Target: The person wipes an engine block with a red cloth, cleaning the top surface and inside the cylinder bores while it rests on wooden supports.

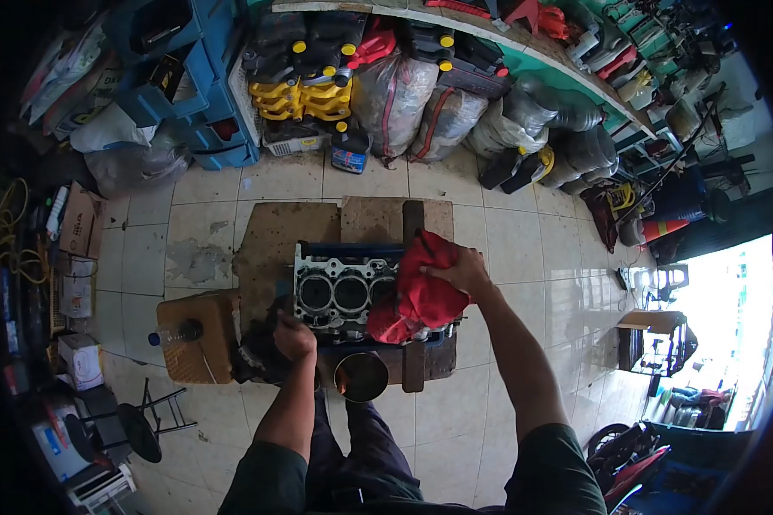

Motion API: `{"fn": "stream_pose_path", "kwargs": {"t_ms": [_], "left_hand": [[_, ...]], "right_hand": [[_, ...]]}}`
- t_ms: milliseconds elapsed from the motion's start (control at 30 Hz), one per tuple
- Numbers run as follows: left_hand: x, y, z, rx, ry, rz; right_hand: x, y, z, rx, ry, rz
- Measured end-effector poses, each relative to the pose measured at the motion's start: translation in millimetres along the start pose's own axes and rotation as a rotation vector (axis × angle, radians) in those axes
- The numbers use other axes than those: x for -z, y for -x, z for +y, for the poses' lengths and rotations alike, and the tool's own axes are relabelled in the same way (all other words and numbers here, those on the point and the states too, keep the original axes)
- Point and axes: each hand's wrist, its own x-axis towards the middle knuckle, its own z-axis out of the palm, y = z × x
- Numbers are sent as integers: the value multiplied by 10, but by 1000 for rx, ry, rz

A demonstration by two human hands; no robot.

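An engine block (335, 292) lies on cardboard on the floor before me, its open cylinder bores facing up. A red cloth (416, 292) is spread over the block's right end. My right hand (464, 273) is closed on the upper right part of this cloth, thumb towards the block. At the block's lower left corner, my left hand (295, 336) is curled closed beside a dark cloth-like bundle (264, 350). Its fingertips are hidden, so what it grips cannot be made out. A round metal pan or bowl (362, 377) sits below the block, near my legs.
Cardboard (288, 225) and a wooden bar (413, 369) lie under the block. Left of it is a brown board (176, 318) with a clear bottle (180, 332). A black stool (137, 432) stands lower left. Filled sacks (395, 99) and yellow parts (296, 101) line the far wall.
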Motion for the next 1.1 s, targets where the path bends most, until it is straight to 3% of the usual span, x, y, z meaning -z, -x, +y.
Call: {"fn": "stream_pose_path", "kwargs": {"t_ms": [33, 200, 333, 400, 500, 600, 667, 767, 833, 900, 967, 1100], "left_hand": [[-18, 10, 0, -7, 27, 31], [-33, 7, -39, -17, 19, 42], [8, 17, -26, -50, 36, 43], [-18, 13, -35, -46, 48, 41], [-91, -21, -98, -57, 43, 94], [6, 12, -58, -29, -3, 12], [-46, 9, -76, -57, 26, 75], [-27, 3, -55, -53, 36, 58], [-55, 11, -91, -71, 51, 58], [-60, -15, -79, -81, 53, 62], [-30, -15, -74, -78, 14, 20], [-38, 3, -59, -81, 64, 84]], "right_hand": [[-47, 2, 17, 5, 5, -1], [-508, -43, 237, 79, 0, 379], [-364, 203, -81, -19, 130, 347], [-459, 395, -67, 46, 170, 548], [-650, 868, -18, -17, 152, 602], [-924, 1302, 88, -42, -1, 556], [-926, 1531, 132, -58, -69, 541], [-531, 1558, 30, -45, -195, 480], [-87, 1400, -38, -199, -96, -21], [140, 1194, -186, -240, -161, -17], [4, 963, -157, -48, 5, 361], [-702, 1254, 92, 98, -9, 573]]}}
